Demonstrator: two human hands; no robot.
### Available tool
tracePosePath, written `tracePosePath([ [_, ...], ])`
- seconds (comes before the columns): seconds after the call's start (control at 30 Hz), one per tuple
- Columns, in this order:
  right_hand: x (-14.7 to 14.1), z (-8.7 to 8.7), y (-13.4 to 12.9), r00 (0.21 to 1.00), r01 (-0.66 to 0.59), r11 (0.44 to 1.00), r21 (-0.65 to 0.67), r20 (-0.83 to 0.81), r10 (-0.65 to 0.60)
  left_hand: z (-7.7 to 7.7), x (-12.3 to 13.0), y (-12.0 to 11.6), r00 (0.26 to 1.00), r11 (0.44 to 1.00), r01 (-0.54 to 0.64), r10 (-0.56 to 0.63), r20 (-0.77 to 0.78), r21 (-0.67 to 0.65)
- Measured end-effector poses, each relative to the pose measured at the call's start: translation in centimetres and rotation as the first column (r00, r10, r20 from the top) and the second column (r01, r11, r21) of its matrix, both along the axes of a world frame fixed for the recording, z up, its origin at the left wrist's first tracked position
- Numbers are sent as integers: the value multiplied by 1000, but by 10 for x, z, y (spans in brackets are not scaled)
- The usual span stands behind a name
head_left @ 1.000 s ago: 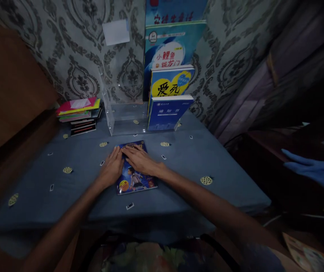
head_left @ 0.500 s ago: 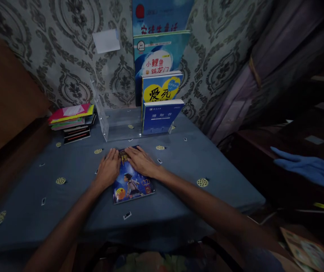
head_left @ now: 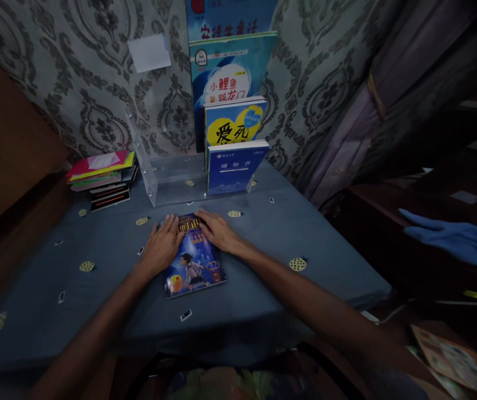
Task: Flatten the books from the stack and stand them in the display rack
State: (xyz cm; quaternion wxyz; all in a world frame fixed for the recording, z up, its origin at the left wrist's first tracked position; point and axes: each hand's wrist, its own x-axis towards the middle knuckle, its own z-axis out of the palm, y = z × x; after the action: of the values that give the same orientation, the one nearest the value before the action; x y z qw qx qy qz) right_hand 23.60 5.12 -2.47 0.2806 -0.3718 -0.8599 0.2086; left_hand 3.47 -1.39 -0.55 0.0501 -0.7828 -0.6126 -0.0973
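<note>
A blue book (head_left: 199, 261) with a cartoon figure on its cover lies flat on the blue-grey tablecloth. My left hand (head_left: 162, 244) rests on its upper left part, the fingers stretched forward. At the upper right edge of the book lies my right hand (head_left: 219, 230), palm down and fingers extended. Neither hand is wrapped round anything. Beyond the book stands a clear acrylic rack (head_left: 175, 193), with a dark blue booklet (head_left: 234, 169), a yellow and blue book (head_left: 230, 122) and a teal book (head_left: 236, 66) upright at its right side.
A stack of books and papers (head_left: 100, 172) sits at the back left of the table (head_left: 117, 300). A brown wooden panel (head_left: 9, 139) borders the left. Blue gloves (head_left: 455, 236) lie on a dark surface at right, beyond the table's right edge.
My right hand has slid right, away from my left hand, to the book's edge, uncovering more of the cover title. My left hand has shifted slightly. The view has moved a little.
</note>
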Motion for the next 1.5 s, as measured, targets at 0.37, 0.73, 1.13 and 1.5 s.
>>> tracePosePath([
  [0.37, 11, -1, 19, 977, -67, 993, -101, -210, 45, 6, 25, 23, 978, 974, 203, -196, 75, -102],
  [0.73, 13, -5, 25, 969, -86, 990, -115, -241, 56, 4, 22, 24, 959, 957, 273, -263, 108, -94],
  [1.13, 24, 3, -6, 990, -15, 999, -32, -142, 10, 2, 17, 27, 951, 949, 298, -287, 115, -103],
  [1.5, 34, 3, -29, 999, -41, 999, 16, -26, 41, 3, 21, 45, 937, 927, 346, -331, 116, -148],
])
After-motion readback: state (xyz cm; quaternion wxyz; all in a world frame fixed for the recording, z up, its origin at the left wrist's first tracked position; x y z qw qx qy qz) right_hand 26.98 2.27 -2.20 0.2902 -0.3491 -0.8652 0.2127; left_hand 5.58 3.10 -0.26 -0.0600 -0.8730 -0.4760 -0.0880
